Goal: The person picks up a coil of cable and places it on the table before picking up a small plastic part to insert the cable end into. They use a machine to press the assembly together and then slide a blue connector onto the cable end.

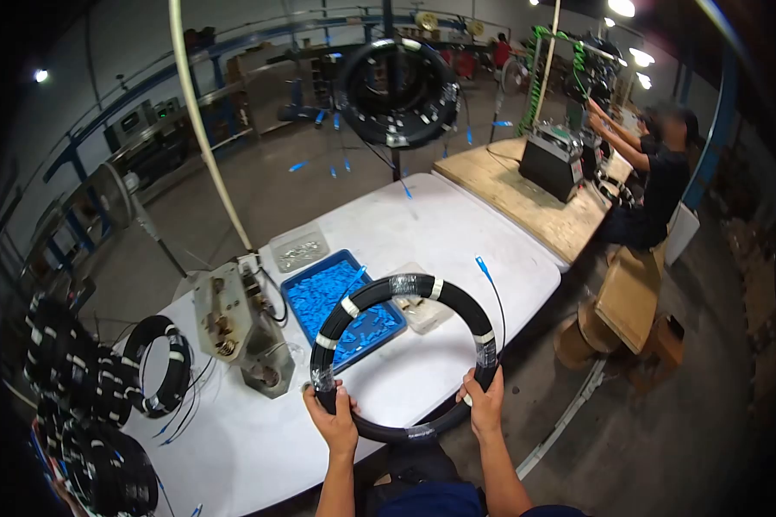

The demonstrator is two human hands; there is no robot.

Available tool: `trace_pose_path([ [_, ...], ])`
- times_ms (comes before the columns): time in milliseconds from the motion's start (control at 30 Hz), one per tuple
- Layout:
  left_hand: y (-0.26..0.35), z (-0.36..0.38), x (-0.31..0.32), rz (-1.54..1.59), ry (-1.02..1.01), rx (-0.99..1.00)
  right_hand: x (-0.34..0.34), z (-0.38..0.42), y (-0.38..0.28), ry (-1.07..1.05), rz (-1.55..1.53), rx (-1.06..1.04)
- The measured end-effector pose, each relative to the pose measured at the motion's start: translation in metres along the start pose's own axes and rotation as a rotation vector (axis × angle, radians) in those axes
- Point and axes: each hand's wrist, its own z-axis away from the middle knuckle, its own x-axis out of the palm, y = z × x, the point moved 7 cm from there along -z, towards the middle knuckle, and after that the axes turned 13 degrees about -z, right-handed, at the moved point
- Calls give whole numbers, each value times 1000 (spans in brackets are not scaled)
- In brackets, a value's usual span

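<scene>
White table (509,297), workshop floor behind. Black cable coil (461,302): raised over the near edge, left hand (332,422) and right hand (486,403) closed round opposite sides, presumably to keep the ring level. Blue tray (388,332) of small blue parts: beyond it, probably for easy reach. More coils (108,470): stacked, near left.

Head view, wide-angle: you see a moderately bright white table (491,243) beneath a dim hall. Overhead lamps (641,58) glare at upper right; a smaller light (40,76) glows at upper left. Soft shadows lie on the tabletop. Straight lines bow outward, the corners darken, and distant detail is soft.
</scene>
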Motion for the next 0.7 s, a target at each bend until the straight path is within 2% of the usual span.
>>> trace_pose_path([
  [100, -17, -31, 48, -128, -104, 34, -17, -30, -12, 93, -24, 23],
  [267, -27, -89, 155, -129, -305, -21, -52, -113, -26, 175, 43, -3],
  [367, -32, -129, 213, -336, -416, 81, -81, -167, -24, 234, 109, -43],
  [433, -49, -155, 252, -365, -504, 64, -94, -199, -21, 297, 123, -10],
  [500, -66, -181, 284, -438, -548, 45, -110, -234, -20, 360, 185, -83],
  [567, -96, -203, 314, -533, -617, 173, -125, -264, -15, 364, 233, -81],
  [667, -117, -232, 352, -659, -637, 169, -149, -298, 1, 374, 370, -54],
  [700, -127, -242, 364, -648, -622, 243, -156, -311, 6, 383, 413, -53],
])
